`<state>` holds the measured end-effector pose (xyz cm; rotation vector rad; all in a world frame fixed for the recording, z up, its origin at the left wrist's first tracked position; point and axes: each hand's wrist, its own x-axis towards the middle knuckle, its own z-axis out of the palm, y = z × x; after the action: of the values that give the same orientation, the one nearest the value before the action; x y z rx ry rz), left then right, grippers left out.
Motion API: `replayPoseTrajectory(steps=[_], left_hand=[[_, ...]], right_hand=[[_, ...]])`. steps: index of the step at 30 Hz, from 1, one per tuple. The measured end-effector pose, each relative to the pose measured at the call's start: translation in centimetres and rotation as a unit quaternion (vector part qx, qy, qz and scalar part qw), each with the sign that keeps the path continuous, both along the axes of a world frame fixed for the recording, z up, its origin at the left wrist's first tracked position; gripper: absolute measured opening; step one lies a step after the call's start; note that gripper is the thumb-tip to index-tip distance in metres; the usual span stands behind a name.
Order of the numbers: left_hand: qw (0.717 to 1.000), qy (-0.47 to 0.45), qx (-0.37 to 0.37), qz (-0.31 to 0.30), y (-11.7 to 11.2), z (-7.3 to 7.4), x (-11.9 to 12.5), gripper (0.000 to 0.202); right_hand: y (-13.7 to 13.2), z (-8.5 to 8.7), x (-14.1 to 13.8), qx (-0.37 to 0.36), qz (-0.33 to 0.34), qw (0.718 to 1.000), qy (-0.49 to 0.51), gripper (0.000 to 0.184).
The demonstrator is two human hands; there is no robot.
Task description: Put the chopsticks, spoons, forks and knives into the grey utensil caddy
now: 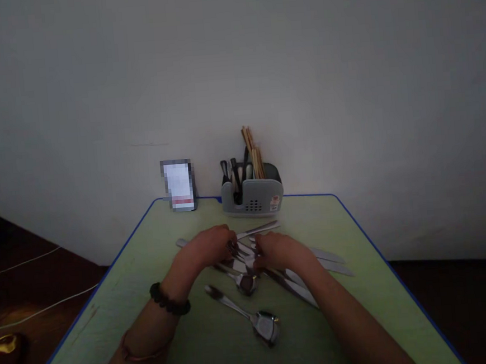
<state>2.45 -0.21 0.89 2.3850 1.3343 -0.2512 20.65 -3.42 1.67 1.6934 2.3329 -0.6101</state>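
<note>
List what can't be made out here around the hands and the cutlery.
All in the head view:
1. Whether the left hand or right hand grips anything: curled fingers hide the contact.
2. The piece count in the cutlery pile: hands cover it, light is dim.
3. The card by the wall: pixelated, unreadable.
4. The lower ends of the utensils in the grey holder: its wall hides them.

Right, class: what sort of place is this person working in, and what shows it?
Probably a home or small-eatery dining spot: a green table against a wall, a grey cutlery holder with chopsticks, and loose spoons and knives by the left hand and right hand.
</note>
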Motion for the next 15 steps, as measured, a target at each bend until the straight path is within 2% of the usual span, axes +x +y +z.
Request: replayPoseTrajectory(steps=[3, 7, 10, 15], left_hand=[[1.000, 0.006, 0.021, -0.001, 0.7, -1.0, -0.3, 0.029], [0.999, 0.012, 0.037, -0.004, 1.4, -1.6, -0.8, 0.019], [0.999, -0.017, 0.027, -0.010, 1.6, -0.9, -1.1, 0.015], [0.990, -0.137, 0.023, -0.027, 1.2, 0.8, -1.1, 0.011]], right_hand=[[0.7, 0.3, 0.6, -0.024, 0.037, 0.999, 0.008, 0.024], [1.4, 0.9, 1.6, -0.028, 0.058, 0.998, 0.018, 0.020], [1.4, 1.4, 2.1, -0.016, 0.051, 0.998, 0.013, 0.022], [1.1, 1.8, 2.4, -0.015, 0.044, 0.999, 0.019, 0.027]])
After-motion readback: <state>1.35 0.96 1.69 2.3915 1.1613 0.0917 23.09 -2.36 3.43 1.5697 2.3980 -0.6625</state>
